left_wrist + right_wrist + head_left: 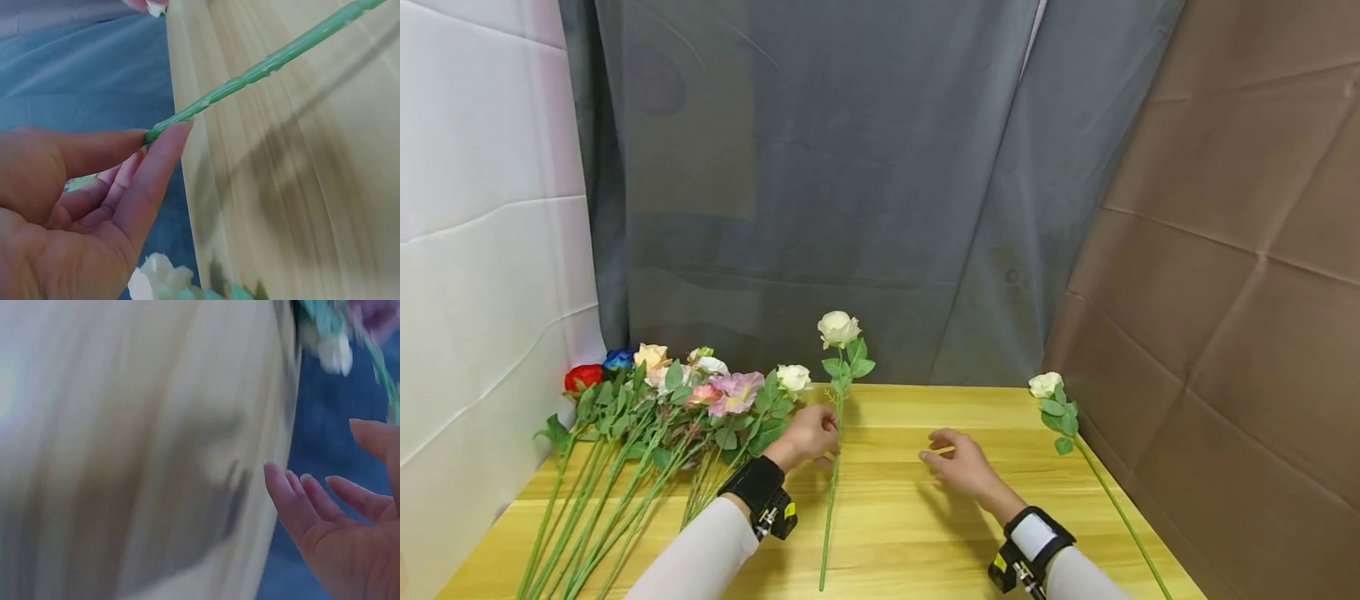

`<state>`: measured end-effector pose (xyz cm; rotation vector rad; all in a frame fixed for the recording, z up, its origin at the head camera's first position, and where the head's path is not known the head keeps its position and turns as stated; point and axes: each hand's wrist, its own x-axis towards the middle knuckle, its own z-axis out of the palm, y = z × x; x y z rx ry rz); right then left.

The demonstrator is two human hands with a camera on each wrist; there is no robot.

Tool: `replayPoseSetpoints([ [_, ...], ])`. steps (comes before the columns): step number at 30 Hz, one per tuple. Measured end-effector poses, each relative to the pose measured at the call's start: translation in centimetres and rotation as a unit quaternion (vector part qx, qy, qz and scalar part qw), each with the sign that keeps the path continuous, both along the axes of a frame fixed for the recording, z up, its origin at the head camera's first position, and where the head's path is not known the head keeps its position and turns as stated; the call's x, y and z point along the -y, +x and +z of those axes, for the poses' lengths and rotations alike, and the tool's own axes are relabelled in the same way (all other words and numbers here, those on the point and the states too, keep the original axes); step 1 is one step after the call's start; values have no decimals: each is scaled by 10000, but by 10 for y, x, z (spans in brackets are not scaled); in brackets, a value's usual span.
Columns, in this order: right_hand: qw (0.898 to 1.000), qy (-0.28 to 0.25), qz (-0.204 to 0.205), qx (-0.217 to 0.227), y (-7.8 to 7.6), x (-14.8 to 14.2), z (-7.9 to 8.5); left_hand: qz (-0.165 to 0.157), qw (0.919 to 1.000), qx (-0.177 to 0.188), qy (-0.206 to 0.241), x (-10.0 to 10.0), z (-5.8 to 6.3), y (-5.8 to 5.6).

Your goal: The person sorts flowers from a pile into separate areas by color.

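My left hand (811, 431) pinches the green stem of a white rose (838, 329) between thumb and forefinger. The rose stands nearly upright over the table, bloom at the top and leaves just below it. In the left wrist view the stem (250, 75) runs from the fingertips up to the right, its shadow falling on the wood. My right hand (964, 467) hovers over the table to the right of that rose, fingers spread and holding nothing. The right wrist view shows the same hand (350, 531) with thumb and fingers apart.
A pile of artificial flowers lies at the left, among them a red rose (583, 377), a blue one (618, 359) and a pink-purple bloom (735, 393). Another white rose (1046, 385) lies along the right edge of the wooden table (895, 525). Fabric walls (850, 183) enclose the back and sides.
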<state>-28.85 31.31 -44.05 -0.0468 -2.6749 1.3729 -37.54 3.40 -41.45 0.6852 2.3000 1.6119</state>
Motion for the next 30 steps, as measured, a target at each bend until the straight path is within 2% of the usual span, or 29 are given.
replayPoseSetpoints([
  [3,9956,-556,662,350,1,29,-8,66,9999,30,134,-9,-1,2],
  [6,9829,-1091,1288,733,3,51,-11,153,9994,51,300,-18,-2,4],
  [10,9635,-1740,1703,1114,5,71,-11,134,9985,86,527,-29,-3,6],
  [12,9586,-1910,1752,1177,5,77,-12,78,9982,67,584,-34,-3,6],
  [15,9575,-2013,1709,1157,6,82,-13,39,9983,-58,573,-40,-3,8],
  [22,9674,-1803,1507,942,7,80,-15,-67,9985,-346,428,-44,-4,10],
  [26,9679,-1784,1515,920,6,75,-13,-240,9946,-1006,-120,-43,-5,9],
  [30,9693,-1735,1541,813,4,69,-9,-519,9811,-1765,-597,-39,-7,9],
])
